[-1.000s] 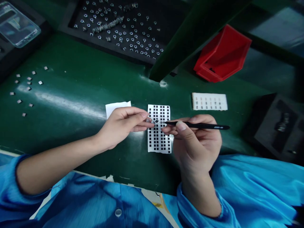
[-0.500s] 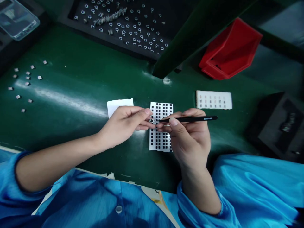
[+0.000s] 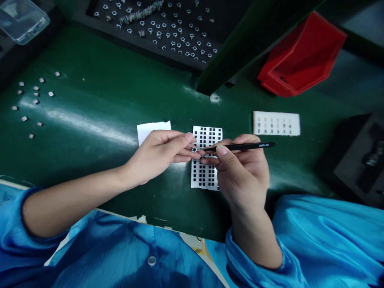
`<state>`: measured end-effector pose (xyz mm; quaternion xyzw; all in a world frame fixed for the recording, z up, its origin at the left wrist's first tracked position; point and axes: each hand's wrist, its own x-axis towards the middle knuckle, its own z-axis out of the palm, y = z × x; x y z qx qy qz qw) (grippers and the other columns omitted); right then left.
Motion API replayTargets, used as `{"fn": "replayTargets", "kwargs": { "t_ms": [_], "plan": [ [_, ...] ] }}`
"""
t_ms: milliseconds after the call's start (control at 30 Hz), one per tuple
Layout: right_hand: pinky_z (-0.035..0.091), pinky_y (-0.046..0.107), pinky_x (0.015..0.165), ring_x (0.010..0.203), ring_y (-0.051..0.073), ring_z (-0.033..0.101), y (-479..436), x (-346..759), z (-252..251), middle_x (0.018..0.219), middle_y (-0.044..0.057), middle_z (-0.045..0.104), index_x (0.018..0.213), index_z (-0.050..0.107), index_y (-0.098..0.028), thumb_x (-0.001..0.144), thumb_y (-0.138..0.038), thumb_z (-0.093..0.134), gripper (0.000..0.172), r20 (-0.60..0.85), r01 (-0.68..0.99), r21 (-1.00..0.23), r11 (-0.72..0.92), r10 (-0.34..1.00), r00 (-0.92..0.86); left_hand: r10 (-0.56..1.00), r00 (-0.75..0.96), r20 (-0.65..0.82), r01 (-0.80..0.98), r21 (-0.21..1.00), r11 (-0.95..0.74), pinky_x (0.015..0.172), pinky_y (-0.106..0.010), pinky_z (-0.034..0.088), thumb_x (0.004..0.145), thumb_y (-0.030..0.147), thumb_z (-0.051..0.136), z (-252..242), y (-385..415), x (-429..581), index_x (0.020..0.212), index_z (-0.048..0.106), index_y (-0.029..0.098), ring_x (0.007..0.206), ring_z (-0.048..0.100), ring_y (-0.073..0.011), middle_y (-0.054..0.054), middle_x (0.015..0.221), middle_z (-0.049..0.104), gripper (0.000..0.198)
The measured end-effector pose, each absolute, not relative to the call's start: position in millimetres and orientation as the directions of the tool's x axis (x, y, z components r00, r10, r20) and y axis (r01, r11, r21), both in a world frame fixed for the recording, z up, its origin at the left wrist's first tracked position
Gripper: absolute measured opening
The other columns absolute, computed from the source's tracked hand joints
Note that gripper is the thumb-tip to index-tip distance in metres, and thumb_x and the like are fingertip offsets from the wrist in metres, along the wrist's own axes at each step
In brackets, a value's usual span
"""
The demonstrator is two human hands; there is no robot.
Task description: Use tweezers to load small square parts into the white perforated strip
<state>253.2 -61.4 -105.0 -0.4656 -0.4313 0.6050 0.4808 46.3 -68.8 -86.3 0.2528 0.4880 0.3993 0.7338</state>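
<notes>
My right hand [image 3: 243, 172] is closed around black tweezers [image 3: 246, 147], their tips pointing left. At the tips is a small square frame with a black middle [image 3: 194, 150], resting at the fingertips of my left hand [image 3: 162, 154]. My left fingers are pinched together around this little part. Below both hands a white sheet with rows of black squares [image 3: 206, 184] lies on the green table; my hands cover its middle. A blank white paper [image 3: 150, 129] is partly under my left hand.
Several small square parts [image 3: 36, 101] lie scattered at the left. A black tray [image 3: 183, 66] with many metal frames is at the back, beside a dark post [image 3: 207, 82]. At right are a red bin [image 3: 303, 60], a white foam block [image 3: 276, 116] and a black box [image 3: 354, 156].
The small part now shows a black middle inside its light frame more plainly, with the tweezer tips still against it. The whole view has shifted slightly; both hands keep nearly the same pose.
</notes>
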Motion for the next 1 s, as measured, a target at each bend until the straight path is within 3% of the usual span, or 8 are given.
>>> {"fn": "replayTargets", "kwargs": {
  "t_ms": [467, 1000],
  "plan": [
    [0.073, 0.026, 0.063, 0.084, 0.02, 0.087, -60.1, 254.5, -107.2, 0.094, -0.005, 0.083, 0.106, 0.061, -0.03, 0.092, -0.033, 0.094, 0.036, -0.132, -0.15, -0.978, -0.147, 0.986, -0.105, 0.853, 0.207, -0.479, -0.325, 0.789, 0.522, 0.093, -0.03, 0.068, 0.108, 0.039, 0.073, -87.1, -69.2, 46.2, 0.106, 0.085, 0.016, 0.1, 0.086, -0.0206, -0.01, 0.101, 0.088, 0.026],
    [0.072, 0.023, 0.067, 0.082, 0.018, 0.087, -60.5, 253.1, -106.2, 0.095, -0.004, 0.085, 0.105, 0.063, -0.03, 0.092, -0.031, 0.094, 0.033, -0.116, -0.148, -0.98, -0.131, 0.988, -0.101, 0.854, 0.205, -0.479, -0.338, 0.784, 0.521, 0.092, -0.028, 0.069, 0.108, 0.036, 0.073, -86.5, -69.6, 46.6, 0.107, 0.085, 0.016, 0.1, 0.087, -0.0205, -0.01, 0.101, 0.088, 0.024]
  ]
}}
